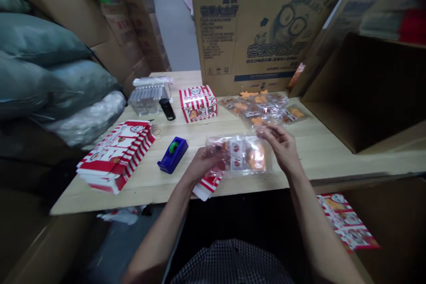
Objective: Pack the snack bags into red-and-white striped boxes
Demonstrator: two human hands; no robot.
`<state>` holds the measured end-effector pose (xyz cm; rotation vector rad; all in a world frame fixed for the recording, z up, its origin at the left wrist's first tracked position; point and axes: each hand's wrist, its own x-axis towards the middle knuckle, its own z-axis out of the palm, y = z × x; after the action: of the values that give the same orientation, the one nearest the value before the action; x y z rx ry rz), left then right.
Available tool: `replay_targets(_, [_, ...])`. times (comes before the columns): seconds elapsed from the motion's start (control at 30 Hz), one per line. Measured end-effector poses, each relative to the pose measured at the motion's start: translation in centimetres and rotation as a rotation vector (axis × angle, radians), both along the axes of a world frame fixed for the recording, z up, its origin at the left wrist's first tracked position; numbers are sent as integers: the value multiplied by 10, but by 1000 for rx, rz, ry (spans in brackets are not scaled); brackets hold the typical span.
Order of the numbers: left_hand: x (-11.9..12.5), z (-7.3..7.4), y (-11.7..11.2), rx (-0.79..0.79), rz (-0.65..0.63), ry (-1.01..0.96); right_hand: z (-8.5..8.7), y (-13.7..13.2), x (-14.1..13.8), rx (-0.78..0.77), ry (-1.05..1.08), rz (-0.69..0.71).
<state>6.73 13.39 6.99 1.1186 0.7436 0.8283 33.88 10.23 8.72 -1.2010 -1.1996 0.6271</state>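
Note:
A clear plastic packet is stretched between my two hands above the table's front part. Inside it are an orange piece, small printed sachets and something reddish. My left hand grips its left end, thumb on top. My right hand is closed at its upper right corner, with the fingertips pinched there. Beneath my left hand lies a red-and-white striped carton, mostly hidden. Beyond the right hand is a pile of similar packets with orange pieces.
A stack of flat striped cartons is at left, near a blue tape dispenser. Behind stand a formed striped box, a black cylinder and clear plastic trays. Large cardboard boxes border the back and right.

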Motion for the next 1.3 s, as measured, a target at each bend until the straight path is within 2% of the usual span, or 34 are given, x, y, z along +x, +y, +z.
replay_targets(0.07, [-31,2,-17,-31,267,-36,1,12,-6,53,-13,56])
replay_targets(0.1, [-49,4,-26,-43,391,-49,0,19,-10,45,-91,119])
replay_targets(0.2, [-109,10,-55,-80,712,-53,-14,41,-38,-115,-562,457])
replay_targets(0.3, [-161,9,-89,-155,928,12,-41,57,-88,-215,-1070,757])
replay_targets(0.4, [-193,0,-119,-285,1031,102,-68,64,-131,-111,-1374,918])
replay_targets(0.5, [-209,-13,-141,-414,1024,129,-83,65,-148,-129,-1455,1041])
replay_targets(0.6, [-215,-26,-149,-518,912,115,-85,58,-143,-188,-1400,1070])
replay_targets(0.73, [-219,-41,-137,-608,656,138,-82,36,-130,-172,-1269,1006])
replay_targets(0.83, [-214,-48,-119,-585,565,159,-80,19,-125,-181,-1222,998])
replay_targets(0.97, [-198,-52,-101,-493,607,145,-83,3,-119,-200,-1198,986])
replay_targets(1.17, [-181,-63,-95,-323,680,191,-90,-17,-114,-177,-1197,874])
replay_targets(1.3, [-177,-66,-88,-179,792,259,-91,-29,-120,-160,-1188,860])
